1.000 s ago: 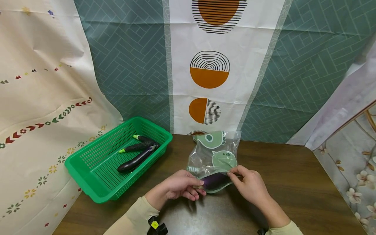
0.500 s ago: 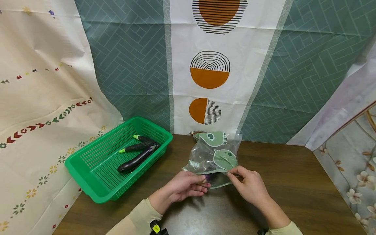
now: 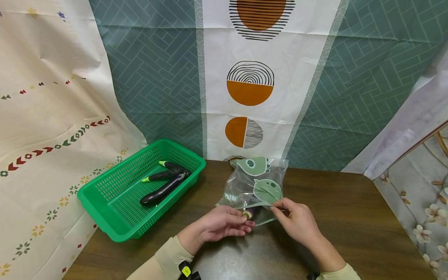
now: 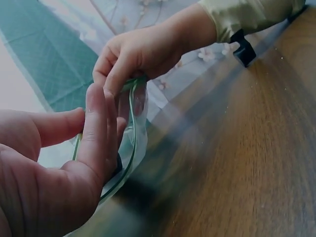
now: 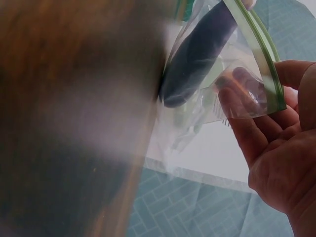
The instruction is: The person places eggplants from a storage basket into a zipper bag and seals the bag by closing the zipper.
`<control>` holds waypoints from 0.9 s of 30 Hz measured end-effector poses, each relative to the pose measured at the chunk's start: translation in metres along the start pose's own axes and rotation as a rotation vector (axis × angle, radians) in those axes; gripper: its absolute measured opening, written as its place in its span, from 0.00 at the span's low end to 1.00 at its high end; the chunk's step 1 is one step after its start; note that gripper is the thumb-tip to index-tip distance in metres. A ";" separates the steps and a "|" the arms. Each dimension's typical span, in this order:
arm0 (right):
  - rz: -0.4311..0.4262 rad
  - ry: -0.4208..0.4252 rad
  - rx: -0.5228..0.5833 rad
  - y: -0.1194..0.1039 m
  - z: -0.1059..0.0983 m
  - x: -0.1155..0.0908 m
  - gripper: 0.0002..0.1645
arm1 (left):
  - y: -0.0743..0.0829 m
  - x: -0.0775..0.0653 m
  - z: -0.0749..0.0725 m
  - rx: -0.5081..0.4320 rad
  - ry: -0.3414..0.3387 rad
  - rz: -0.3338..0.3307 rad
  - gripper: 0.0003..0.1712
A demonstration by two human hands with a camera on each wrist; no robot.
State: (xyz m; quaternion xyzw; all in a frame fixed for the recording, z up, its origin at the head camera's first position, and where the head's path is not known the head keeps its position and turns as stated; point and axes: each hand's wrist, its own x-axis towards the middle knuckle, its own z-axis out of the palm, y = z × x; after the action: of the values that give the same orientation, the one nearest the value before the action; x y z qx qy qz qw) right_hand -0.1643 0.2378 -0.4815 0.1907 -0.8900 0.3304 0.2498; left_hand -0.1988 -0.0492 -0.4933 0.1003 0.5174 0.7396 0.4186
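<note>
A dark purple eggplant (image 5: 200, 57) lies inside a clear zip bag (image 3: 238, 190) printed with green cartoon animals. Its pale stem end (image 3: 247, 214) shows at the bag's mouth, facing the person. My left hand (image 3: 224, 223) is at this opening, thumb and fingers at the stem end; in the left wrist view its long fingers reach between the green-edged lips, and the exact contact is hidden. With thumb and fingertips, my right hand (image 3: 295, 217) pinches the right corner of the bag's upper lip, which holds the mouth apart.
A green perforated basket (image 3: 105, 190) stands on the left of the brown wooden table (image 3: 332, 202). Several dark eggplants (image 3: 162, 192) lie in it. A patterned cloth (image 3: 168, 77) hangs behind the table's back edge, close to the bag.
The eggplant has slid deeper into the bag, from its body showing at the mouth to just the stem end. My left hand has moved slightly right; my right hand keeps its place.
</note>
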 end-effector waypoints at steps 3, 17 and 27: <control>-0.002 0.001 -0.003 0.000 0.000 0.000 0.13 | -0.002 0.001 -0.001 0.030 0.008 -0.004 0.13; 0.008 -0.010 0.001 0.001 0.000 0.000 0.12 | -0.008 0.005 0.005 0.127 0.103 0.001 0.13; 0.001 -0.021 0.005 0.004 0.001 -0.001 0.13 | -0.012 0.008 0.004 0.036 0.090 0.013 0.18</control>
State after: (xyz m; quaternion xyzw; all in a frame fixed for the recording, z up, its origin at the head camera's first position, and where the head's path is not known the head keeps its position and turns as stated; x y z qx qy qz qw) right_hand -0.1659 0.2397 -0.4846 0.1943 -0.8919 0.3306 0.2397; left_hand -0.1948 -0.0393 -0.5042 0.0776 0.5482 0.7369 0.3880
